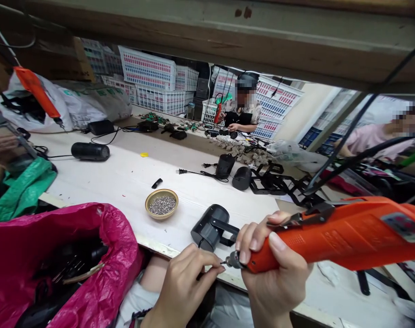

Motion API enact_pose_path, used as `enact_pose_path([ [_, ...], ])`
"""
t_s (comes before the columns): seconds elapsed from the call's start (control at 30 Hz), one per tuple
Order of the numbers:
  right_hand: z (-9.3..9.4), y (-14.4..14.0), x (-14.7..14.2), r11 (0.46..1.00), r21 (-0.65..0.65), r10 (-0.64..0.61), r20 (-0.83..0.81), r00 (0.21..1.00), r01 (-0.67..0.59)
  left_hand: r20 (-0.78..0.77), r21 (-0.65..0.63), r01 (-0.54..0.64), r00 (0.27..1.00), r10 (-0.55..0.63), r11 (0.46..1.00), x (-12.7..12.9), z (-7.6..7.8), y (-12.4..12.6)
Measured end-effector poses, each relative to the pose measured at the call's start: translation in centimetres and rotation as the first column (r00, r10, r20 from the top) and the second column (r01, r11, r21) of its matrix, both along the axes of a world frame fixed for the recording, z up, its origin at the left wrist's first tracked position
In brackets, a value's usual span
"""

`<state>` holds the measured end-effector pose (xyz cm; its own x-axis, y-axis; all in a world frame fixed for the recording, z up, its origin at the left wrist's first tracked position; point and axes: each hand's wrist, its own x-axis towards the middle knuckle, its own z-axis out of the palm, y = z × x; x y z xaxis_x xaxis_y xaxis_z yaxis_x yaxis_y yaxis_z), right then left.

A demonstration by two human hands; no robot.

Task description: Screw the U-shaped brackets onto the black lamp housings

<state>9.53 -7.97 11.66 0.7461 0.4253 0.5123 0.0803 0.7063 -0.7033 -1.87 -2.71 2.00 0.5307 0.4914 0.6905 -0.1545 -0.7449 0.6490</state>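
Observation:
An orange electric screwdriver (333, 237) lies across my right hand (275, 269), whose fingers wrap around its front end. Its bit points left, at the fingertips of my left hand (190, 284). Thumb and index finger are pinched there right at the bit's tip, and whatever is between them is too small to make out. Just behind both hands a black cylindrical lamp housing (209, 228) with a bracket lies on the table. Farther left stands a small bowl (146, 205) of tiny metal screws (162, 205).
A pink sack (121, 246) with black parts stands at the left front. Black cylinders (90, 151) with cords and black brackets (268, 180) lie on the white table (132, 175). Another orange screwdriver (36, 91) hangs at the left. People sit across and at both sides.

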Motion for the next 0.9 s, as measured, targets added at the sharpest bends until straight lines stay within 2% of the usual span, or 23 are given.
enact_pose_path([
  [0.27,0.5,-0.4,0.5,1.0,-0.008,-0.012,-0.019,1.0,0.012,0.023,-0.004,-0.015,1.0,0.015,1.0,-0.1,-0.3,0.1],
  [0.47,0.5,-0.4,0.5,1.0,0.002,-0.027,-0.028,0.999,0.027,0.066,0.011,0.058,0.996,-0.059,0.998,0.1,-0.5,-0.3],
  [0.57,0.6,-0.7,0.9,0.998,0.0,-0.057,-0.015,0.998,0.057,0.085,0.031,0.049,0.995,-0.051,0.998,0.8,-0.8,-0.6],
  [0.77,0.7,-1.3,2.7,0.981,-0.005,-0.195,0.025,0.98,0.195,-0.031,0.148,-0.098,0.994,0.104,0.984,2.5,-0.9,-0.7],
  [0.9,0.7,-1.7,4.4,0.947,-0.021,-0.322,0.01,0.947,0.322,-0.135,0.283,-0.184,0.964,0.229,0.941,2.9,-2.2,-0.1],
])
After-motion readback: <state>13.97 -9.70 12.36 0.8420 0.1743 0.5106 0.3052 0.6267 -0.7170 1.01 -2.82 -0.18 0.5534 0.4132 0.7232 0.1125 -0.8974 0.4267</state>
